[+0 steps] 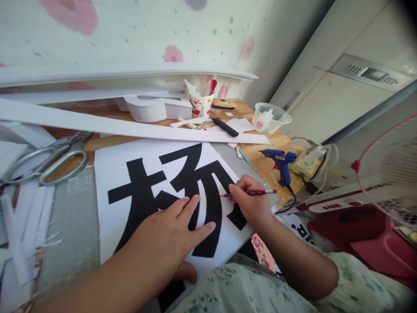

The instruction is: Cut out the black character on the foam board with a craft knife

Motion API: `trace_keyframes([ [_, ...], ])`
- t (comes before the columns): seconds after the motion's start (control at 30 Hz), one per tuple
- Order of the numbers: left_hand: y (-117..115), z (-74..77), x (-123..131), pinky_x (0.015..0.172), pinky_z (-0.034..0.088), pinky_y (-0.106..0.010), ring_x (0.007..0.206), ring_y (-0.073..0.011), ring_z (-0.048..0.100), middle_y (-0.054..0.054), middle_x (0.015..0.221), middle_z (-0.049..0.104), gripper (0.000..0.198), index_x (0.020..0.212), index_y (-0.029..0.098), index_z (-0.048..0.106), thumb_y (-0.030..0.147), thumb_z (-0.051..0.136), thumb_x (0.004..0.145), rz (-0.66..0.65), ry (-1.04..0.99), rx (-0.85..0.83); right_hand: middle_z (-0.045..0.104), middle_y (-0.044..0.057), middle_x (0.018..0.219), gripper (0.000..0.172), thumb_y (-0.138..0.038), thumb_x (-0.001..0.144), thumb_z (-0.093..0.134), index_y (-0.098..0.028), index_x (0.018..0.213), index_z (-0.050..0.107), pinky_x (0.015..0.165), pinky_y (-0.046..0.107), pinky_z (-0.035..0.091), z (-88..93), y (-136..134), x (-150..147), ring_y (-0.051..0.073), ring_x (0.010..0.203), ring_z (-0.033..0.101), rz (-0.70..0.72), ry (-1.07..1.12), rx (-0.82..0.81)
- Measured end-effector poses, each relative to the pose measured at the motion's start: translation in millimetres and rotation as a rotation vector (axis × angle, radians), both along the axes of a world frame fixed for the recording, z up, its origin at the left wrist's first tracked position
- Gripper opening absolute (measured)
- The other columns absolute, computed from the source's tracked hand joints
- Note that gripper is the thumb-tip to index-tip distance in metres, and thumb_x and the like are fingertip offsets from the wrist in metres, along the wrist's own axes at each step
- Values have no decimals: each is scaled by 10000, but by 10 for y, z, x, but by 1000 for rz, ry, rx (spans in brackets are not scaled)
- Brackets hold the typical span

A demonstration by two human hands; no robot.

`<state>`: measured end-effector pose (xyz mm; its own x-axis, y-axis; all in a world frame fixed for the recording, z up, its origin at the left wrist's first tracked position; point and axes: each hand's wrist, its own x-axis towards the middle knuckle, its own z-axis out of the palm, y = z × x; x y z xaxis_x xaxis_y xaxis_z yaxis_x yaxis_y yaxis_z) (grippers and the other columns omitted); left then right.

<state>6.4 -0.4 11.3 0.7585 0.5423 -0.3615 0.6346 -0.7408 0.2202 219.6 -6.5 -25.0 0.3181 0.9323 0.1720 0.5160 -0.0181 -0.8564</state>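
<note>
A large black character (143, 187) stands out on a white sheet (106, 234) lying on a grey cutting mat (70, 234). My left hand (166, 232) rests palm down on the sheet, fingers spread over the black strokes. In my right hand (250, 202) is a red-and-black pencil (262, 192), gripped in a pinch. Its tip points left, at the edge of a curved black stroke; whether it touches cannot be made out. I cannot tell if the black shapes are printed or separate pieces.
Large scissors (61, 161) and white strips (24, 234) lie left. Behind the sheet are a long white strip (130, 126), a black-handled cutter (224, 127), a paper cup (201, 104) and a plastic tub (276, 117). A blue glue gun (282, 163) and fan (391, 174) are right.
</note>
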Motion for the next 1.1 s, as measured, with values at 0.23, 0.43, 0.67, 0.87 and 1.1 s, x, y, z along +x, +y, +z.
trace_keyframes([
  [0.23, 1, -9, -5, 890, 433, -589, 1318, -434, 318, -154, 1524, 205, 819, 1322, 443, 433, 470, 793, 587, 2, 4, -2, 476, -42, 439, 309, -228, 714, 565, -229, 476, 366, 511, 262, 364, 11, -3, 1, 122, 482, 470, 38, 16, -8],
  [0.43, 3, -17, -7, 879, 431, -608, 1309, -451, 323, -163, 1518, 219, 828, 1321, 445, 436, 443, 805, 579, 10, -8, -2, 493, -42, 450, 303, -228, 723, 565, -228, 490, 371, 507, 264, 364, -6, 0, -8, 118, 471, 462, -3, 0, 12],
  [0.67, -10, -15, -16, 867, 447, -585, 1306, -435, 338, -196, 1505, 236, 834, 1320, 446, 434, 467, 805, 573, -13, -21, 33, 469, -52, 407, 305, -208, 701, 585, -226, 478, 377, 507, 261, 375, 43, -2, 4, 126, 469, 479, 5, 166, -46],
  [0.87, -2, -21, -30, 836, 460, -584, 1284, -446, 363, -213, 1496, 261, 820, 1315, 423, 453, 528, 783, 571, -26, -46, 50, 524, -41, 451, 281, -247, 749, 607, -208, 520, 449, 491, 245, 378, 156, 21, -49, 108, 458, 472, 22, 77, 4],
  [1.1, -68, -7, -112, 725, 511, -505, 1142, -392, 489, -206, 1366, 417, 743, 1296, 378, 475, 708, 609, 643, -90, -223, 172, 611, 0, 607, 205, -377, 784, 648, -197, 732, 566, 498, 224, 466, 282, 123, -242, 134, 558, 598, 445, 252, -89],
])
